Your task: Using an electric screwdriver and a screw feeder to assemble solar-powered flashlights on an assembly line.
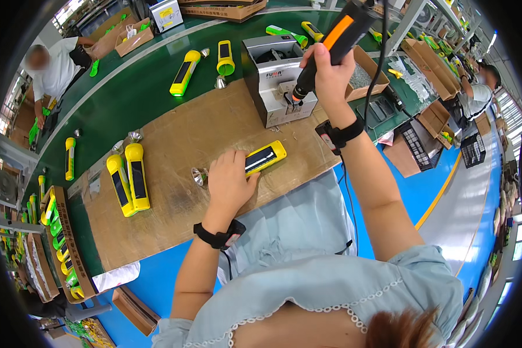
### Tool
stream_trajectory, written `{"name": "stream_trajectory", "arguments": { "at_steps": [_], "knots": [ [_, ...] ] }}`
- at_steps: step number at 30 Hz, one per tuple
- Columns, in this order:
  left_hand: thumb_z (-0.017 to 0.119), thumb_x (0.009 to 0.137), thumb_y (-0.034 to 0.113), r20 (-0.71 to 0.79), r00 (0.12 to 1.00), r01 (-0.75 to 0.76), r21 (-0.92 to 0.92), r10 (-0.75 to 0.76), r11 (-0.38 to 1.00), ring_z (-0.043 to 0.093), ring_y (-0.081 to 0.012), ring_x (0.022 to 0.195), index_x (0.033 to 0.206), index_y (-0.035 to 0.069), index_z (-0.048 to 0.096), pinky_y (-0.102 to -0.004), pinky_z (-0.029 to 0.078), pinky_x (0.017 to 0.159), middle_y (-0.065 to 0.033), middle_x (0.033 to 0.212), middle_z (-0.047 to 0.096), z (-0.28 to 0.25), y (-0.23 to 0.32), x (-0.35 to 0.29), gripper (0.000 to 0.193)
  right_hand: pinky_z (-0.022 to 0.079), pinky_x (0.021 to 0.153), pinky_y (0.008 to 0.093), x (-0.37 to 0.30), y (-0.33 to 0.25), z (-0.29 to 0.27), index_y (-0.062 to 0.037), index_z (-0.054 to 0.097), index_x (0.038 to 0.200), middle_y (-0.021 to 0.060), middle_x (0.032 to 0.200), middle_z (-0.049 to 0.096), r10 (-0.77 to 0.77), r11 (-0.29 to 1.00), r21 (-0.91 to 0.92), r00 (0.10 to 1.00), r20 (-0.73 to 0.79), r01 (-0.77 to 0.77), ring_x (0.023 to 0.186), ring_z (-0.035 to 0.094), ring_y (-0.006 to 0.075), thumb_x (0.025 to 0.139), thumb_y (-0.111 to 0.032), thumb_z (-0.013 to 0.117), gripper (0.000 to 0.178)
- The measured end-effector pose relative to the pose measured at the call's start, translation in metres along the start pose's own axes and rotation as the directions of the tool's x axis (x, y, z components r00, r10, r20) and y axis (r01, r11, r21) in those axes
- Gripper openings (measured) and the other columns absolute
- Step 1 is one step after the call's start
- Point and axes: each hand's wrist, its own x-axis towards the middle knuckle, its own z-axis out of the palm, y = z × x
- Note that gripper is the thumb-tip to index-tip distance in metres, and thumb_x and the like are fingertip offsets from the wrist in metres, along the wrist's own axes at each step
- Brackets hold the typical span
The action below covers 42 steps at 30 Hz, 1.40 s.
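My right hand [333,75] grips a black electric screwdriver [343,33] with an orange stripe. Its tip points down at the front of a grey box-shaped screw feeder [261,95]; whether the tip touches a screw is too small to tell. On the brown cardboard sheet [180,133], my left hand [232,181] is closed over a yellow flashlight body [265,158] with a dark panel, lying flat. A shiny reflector head [199,176] sits by its covered end. Farther left, two yellow flashlight bodies [122,188] lie side by side, with reflectors [134,136] at their far ends.
More flashlights [185,72] lie on the green conveyor [151,75] beyond. An open box of screws [362,72] stands right of the feeder. A carton of flashlights [69,243] is at the left. A black cable [383,52] hangs by my right arm. Co-workers [58,72] sit at both sides.
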Motion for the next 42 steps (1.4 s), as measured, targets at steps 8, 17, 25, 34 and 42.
{"name": "stream_trajectory", "arguments": {
  "at_steps": [8,17,25,34,42],
  "knots": [
    [0.073,0.063,0.021,-0.056,0.998,-0.011,0.032,0.012,0.999,0.054,-0.0264,0.083,0.102,0.013,0.064,-0.0377,0.043,0.070,-0.0068,0.087,0.054,-0.002,0.004,-0.003,0.040,0.044,0.048,0.0235,-0.008,-0.020,0.002,-0.0026,0.052,0.083,0.0046,0.064,0.058,0.178,0.971,0.137,0.974,0.139,-0.197,0.050,0.056,0.0113,0.084,-0.015,0.065,0.018],
    [0.075,0.062,0.017,-0.056,0.998,0.000,0.019,0.001,1.000,0.053,-0.0255,0.083,0.102,0.014,0.063,-0.0359,0.041,0.072,-0.0063,0.085,0.051,0.000,0.014,-0.011,0.042,0.050,0.055,0.0317,-0.068,-0.051,-0.009,0.0010,0.045,0.102,0.0138,0.070,0.056,0.180,0.956,0.196,0.964,0.197,-0.219,0.059,0.058,0.0211,0.080,-0.045,0.065,0.055],
    [0.075,0.062,0.016,-0.054,0.999,0.011,0.036,-0.009,0.999,0.052,-0.0259,0.082,0.103,0.014,0.063,-0.0362,0.041,0.072,-0.0067,0.085,0.051,-0.001,0.015,-0.008,0.043,0.050,0.055,0.0305,-0.067,-0.044,-0.003,0.0000,0.045,0.101,0.0122,0.071,0.058,0.206,0.952,0.190,0.961,0.182,-0.240,0.059,0.058,0.0192,0.081,-0.045,0.065,0.053],
    [0.076,0.060,0.018,-0.037,0.999,0.021,0.027,-0.020,0.999,0.053,-0.0254,0.083,0.101,0.013,0.063,-0.0370,0.041,0.072,-0.0062,0.085,0.051,0.002,0.012,-0.005,0.043,0.048,0.054,0.0272,-0.073,-0.025,0.004,0.0003,0.048,0.097,0.0108,0.070,0.059,0.240,0.947,0.167,0.949,0.203,-0.275,0.058,0.057,0.0157,0.084,-0.029,0.065,0.036],
    [0.078,0.057,0.022,0.117,0.987,0.112,-0.009,-0.110,0.994,0.056,-0.0292,0.079,0.101,0.013,0.068,-0.0381,0.045,0.070,-0.0089,0.082,0.054,-0.007,0.001,0.008,0.046,0.047,0.052,0.0225,-0.078,-0.011,0.014,-0.0028,0.050,0.096,0.0024,0.069,0.057,0.414,0.857,0.222,0.877,0.243,-0.465,0.057,0.056,0.0092,0.078,-0.004,0.069,0.027]
  ]
}}
